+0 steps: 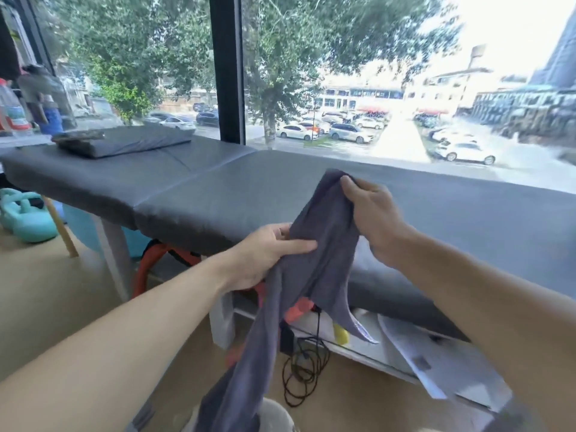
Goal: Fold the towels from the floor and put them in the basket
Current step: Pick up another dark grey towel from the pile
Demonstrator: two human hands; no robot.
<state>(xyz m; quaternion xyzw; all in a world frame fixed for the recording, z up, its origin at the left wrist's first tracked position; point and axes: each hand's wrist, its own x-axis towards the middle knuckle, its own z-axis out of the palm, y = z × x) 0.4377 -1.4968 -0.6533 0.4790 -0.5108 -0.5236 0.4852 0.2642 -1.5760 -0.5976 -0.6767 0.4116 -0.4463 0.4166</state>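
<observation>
A grey-purple towel [314, 263] hangs in the air in front of me, bunched lengthwise, its lower end trailing down to the bottom of the view. My right hand [371, 213] grips its top end, raised above the edge of the padded table. Lower and to the left, my left hand [268, 254] holds the towel's side, thumb on top of the cloth. One corner of the towel [358, 325] dangles free at the right. No basket is in view.
A grey padded table [193, 188] runs along the window, with a folded grey cushion [124, 141] at its far left. Under it lie orange straps [149, 263], a coiled black cable [305, 369] and white paper [436, 366]. Teal kettlebells [25, 213] stand at the left.
</observation>
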